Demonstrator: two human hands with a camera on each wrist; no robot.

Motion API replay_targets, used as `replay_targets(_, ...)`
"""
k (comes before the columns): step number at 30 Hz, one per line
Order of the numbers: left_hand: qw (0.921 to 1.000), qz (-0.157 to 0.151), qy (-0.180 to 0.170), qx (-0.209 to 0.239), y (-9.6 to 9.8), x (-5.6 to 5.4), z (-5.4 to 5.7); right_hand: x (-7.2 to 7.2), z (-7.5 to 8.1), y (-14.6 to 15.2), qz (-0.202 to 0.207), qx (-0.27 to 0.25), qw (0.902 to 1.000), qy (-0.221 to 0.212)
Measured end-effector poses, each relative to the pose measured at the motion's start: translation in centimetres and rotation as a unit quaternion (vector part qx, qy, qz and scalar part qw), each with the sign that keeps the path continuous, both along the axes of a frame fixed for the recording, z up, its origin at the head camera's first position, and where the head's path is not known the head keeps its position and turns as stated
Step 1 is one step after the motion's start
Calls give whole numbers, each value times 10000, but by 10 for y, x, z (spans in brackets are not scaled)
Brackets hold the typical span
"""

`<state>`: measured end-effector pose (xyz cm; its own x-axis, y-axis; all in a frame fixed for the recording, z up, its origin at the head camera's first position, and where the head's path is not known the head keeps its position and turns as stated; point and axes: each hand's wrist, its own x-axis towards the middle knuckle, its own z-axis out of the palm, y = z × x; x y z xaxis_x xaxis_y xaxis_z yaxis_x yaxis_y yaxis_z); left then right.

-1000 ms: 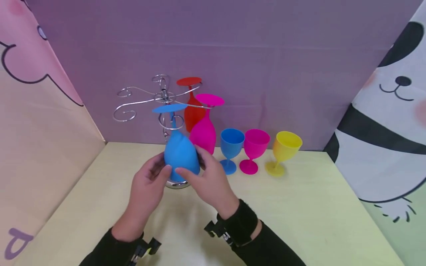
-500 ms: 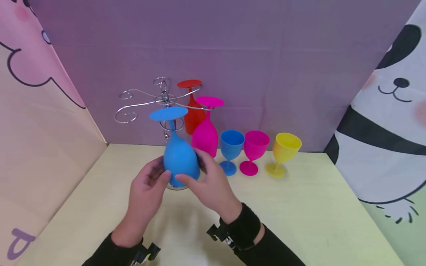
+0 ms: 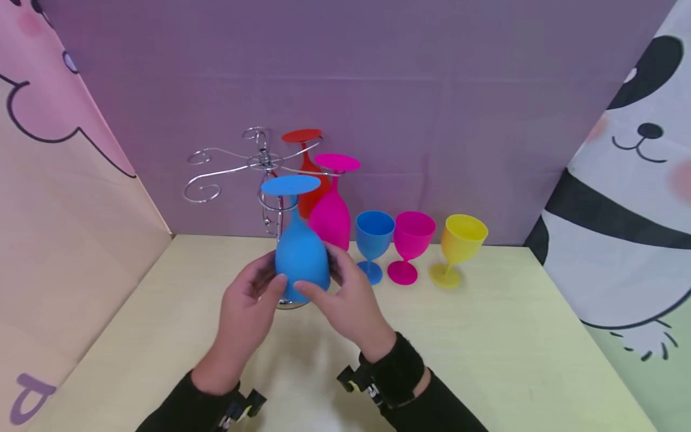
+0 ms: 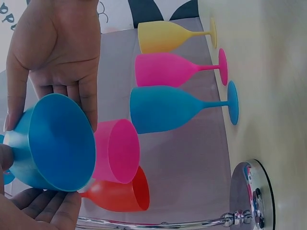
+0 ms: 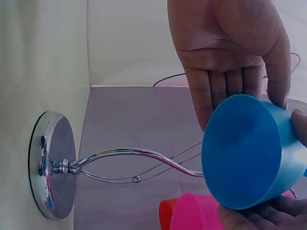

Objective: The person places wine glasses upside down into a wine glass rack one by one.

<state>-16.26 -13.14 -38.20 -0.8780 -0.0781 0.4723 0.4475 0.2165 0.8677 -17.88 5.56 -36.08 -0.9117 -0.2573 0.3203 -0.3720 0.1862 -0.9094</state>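
An upside-down blue goblet (image 3: 302, 258) is held between both hands, foot up and bowl down. My left hand (image 3: 245, 318) grips the bowl from the left, thumb on its near side. From the right, my right hand (image 3: 351, 309) grips the same bowl. In the head view the goblet's foot and stem overlap the front loop of a chrome wire stemware rack (image 3: 264, 161). Both wrist views look into the goblet's open mouth (image 4: 62, 143). On the rack's right arms hang an upside-down magenta goblet (image 3: 330, 219) and a red goblet (image 3: 302, 136).
To the right of the rack, a blue goblet (image 3: 374, 237), a magenta goblet (image 3: 414, 234) and a yellow goblet (image 3: 463, 237) stand upright on the pale table (image 3: 459, 348). The rack's round chrome base (image 5: 62, 191) sits on the table. A purple backdrop (image 3: 486, 120) rises behind.
Both hands have brought the blue goblet more upright, then shifted it right relative to the rack. Its foot has moved from left of the front loop to over it. The other goblets stay put.
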Motion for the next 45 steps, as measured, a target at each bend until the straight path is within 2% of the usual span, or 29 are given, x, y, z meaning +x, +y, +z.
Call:
replay_targets(10,9989,-15,-435,154,6,-2,-1,-5,-3,0,-97,-30,9999,50)
replay_targets(16,9992,-27,-359,193,6,-3,-10,-6,-8,0,-141,49,9998,89)
replay_targets(20,9999,82,-72,63,8,-4,-13,-5,-9,1,-99,30,9999,121)
replay_targets(24,9983,267,511,68,11,-3,-13,-3,-9,3,-51,58,9999,83)
replay_targets(28,9937,352,1044,202,12,1,-8,1,-7,5,-15,87,9999,69)
replay_targets(33,9875,342,1517,248,13,6,0,9,-1,10,-20,116,9996,242)
replay_targets(37,9835,218,1772,282,13,9,6,16,3,15,-23,127,9994,337)
replay_targets(45,9793,-110,1985,380,17,14,13,30,7,25,9,130,9993,345)
